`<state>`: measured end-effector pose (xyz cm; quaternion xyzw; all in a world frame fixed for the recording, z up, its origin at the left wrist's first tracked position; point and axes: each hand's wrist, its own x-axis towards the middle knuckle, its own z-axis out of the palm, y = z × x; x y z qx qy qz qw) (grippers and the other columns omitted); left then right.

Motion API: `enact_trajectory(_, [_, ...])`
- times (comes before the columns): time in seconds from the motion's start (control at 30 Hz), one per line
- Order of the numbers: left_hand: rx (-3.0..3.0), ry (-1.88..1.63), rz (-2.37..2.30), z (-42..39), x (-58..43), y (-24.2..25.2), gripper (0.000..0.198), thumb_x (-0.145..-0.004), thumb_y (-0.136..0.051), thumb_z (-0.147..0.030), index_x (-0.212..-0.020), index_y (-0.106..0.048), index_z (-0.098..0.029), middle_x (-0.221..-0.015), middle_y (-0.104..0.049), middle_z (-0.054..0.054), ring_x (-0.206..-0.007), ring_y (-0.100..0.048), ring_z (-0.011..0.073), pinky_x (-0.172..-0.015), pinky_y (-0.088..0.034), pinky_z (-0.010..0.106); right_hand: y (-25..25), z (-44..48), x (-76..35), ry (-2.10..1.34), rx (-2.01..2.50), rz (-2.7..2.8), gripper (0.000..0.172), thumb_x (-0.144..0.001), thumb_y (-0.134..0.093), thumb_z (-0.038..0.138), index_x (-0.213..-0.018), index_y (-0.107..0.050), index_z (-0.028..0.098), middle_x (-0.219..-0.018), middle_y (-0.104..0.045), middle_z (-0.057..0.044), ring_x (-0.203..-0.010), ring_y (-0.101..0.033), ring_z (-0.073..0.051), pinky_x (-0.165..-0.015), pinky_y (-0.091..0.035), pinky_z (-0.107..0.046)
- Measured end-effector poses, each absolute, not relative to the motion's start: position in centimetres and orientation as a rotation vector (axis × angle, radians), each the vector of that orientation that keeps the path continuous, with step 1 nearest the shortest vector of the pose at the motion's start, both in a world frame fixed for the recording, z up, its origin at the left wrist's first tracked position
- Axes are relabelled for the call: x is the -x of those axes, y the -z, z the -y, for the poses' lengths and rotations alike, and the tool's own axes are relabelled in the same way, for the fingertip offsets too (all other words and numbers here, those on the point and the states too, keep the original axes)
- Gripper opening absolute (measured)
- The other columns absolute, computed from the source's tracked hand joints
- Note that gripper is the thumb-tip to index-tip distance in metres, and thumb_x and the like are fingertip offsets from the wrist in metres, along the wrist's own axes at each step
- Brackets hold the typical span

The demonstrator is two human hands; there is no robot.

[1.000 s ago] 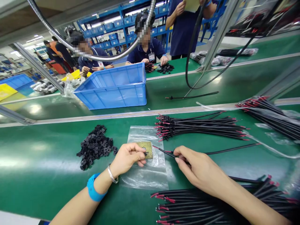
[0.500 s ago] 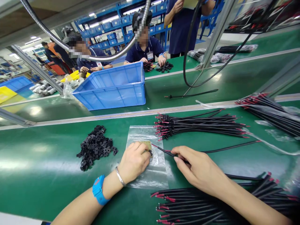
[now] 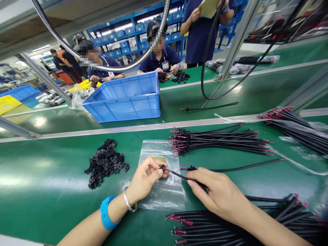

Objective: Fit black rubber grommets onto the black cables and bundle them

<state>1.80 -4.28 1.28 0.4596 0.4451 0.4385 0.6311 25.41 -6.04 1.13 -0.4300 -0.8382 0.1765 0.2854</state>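
My left hand (image 3: 145,177) pinches a small black ring-shaped part (image 3: 163,167) above a clear plastic bag (image 3: 164,191), with a yellowish sponge pad (image 3: 160,159) just behind it. My right hand (image 3: 217,193) pinches a thin black wire (image 3: 179,176) whose red tip touches that part. A second wire (image 3: 235,168) lies on the green belt just beyond my right hand. A pile of small black plastic pieces (image 3: 105,162) lies left of my left hand.
A bundle of black wires with red tips (image 3: 217,140) lies behind the bag, another (image 3: 230,225) under my right forearm, a third (image 3: 294,124) at the right. A blue crate (image 3: 125,99) stands on the far belt. Other people work across the line.
My left hand has lifted off the sponge pad with the small black part in its fingertips. My right hand has brought the wire's tip to that part.
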Motion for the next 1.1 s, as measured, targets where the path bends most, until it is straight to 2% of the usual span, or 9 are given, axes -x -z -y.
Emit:
enact_trajectory(0.13, [-0.999,-1.040,-0.938,4.3,-1.4,-0.8,0.028,-0.074,-0.078,-0.027,-0.080,-0.054,-0.015,-0.105,-0.070,0.007,-0.085,-0.070,0.0152,-0.081,-0.057,0.030,-1.6,6.2,-25.5,-0.452,1.142,2.264,0.023,-0.095,-0.042,0.025,-0.093,-0.065,0.021,-0.071,-0.059,-0.001,-0.062,-0.057,-0.014,-0.059,-0.044,-0.026])
enact_trajectory(0.4, [-0.965,-0.963,-0.941,5.2,-2.0,-0.8,0.035,-0.062,-0.086,-0.020,-0.085,-0.060,-0.016,-0.099,-0.074,0.007,-0.083,-0.070,0.0149,-0.077,-0.055,0.026,-2.1,6.7,-25.5,-0.396,1.066,2.286,0.021,-0.095,-0.044,0.024,-0.093,-0.064,0.021,-0.069,-0.058,-0.001,-0.060,-0.054,-0.013,-0.057,-0.043,-0.025])
enact_trajectory(0.57, [-0.935,-0.868,-0.985,5.9,-3.0,-0.8,0.043,-0.052,-0.090,-0.019,-0.087,-0.065,-0.016,-0.090,-0.073,0.004,-0.067,-0.066,0.0106,-0.065,-0.054,0.021,-1.4,7.2,-24.9,-0.150,0.986,2.354,0.017,-0.095,-0.047,0.023,-0.097,-0.063,0.018,-0.069,-0.057,-0.001,-0.059,-0.054,-0.014,-0.056,-0.040,-0.028])
enact_trajectory(0.7, [-0.997,-0.900,-1.009,5.8,-3.3,-0.4,0.036,-0.048,-0.092,-0.024,-0.078,-0.074,-0.015,-0.077,-0.065,0.001,-0.061,-0.062,0.0101,-0.061,-0.053,0.023,-1.3,7.4,-24.5,-0.043,0.893,2.336,0.017,-0.095,-0.045,0.016,-0.093,-0.062,0.015,-0.068,-0.059,-0.002,-0.060,-0.054,-0.014,-0.058,-0.041,-0.028])
enact_trajectory(0.97, [-1.526,-0.923,-1.011,6.4,-3.6,-1.0,0.025,-0.057,-0.088,-0.027,-0.081,-0.080,-0.024,-0.074,-0.069,0.005,-0.065,-0.063,0.0151,-0.062,-0.051,0.027,-0.5,8.3,-23.7,-0.218,0.895,2.348,0.025,-0.094,-0.041,0.013,-0.076,-0.057,0.018,-0.064,-0.054,-0.001,-0.056,-0.049,-0.014,-0.054,-0.039,-0.027])
enact_trajectory(1.1, [-1.603,-0.922,-1.019,6.5,-3.8,-1.2,0.026,-0.061,-0.086,-0.028,-0.086,-0.080,-0.025,-0.076,-0.070,0.005,-0.067,-0.065,0.0160,-0.065,-0.052,0.027,-0.2,8.2,-23.9,-0.231,0.898,2.374,0.023,-0.092,-0.041,0.010,-0.077,-0.057,0.018,-0.065,-0.054,-0.002,-0.058,-0.048,-0.015,-0.055,-0.039,-0.028])
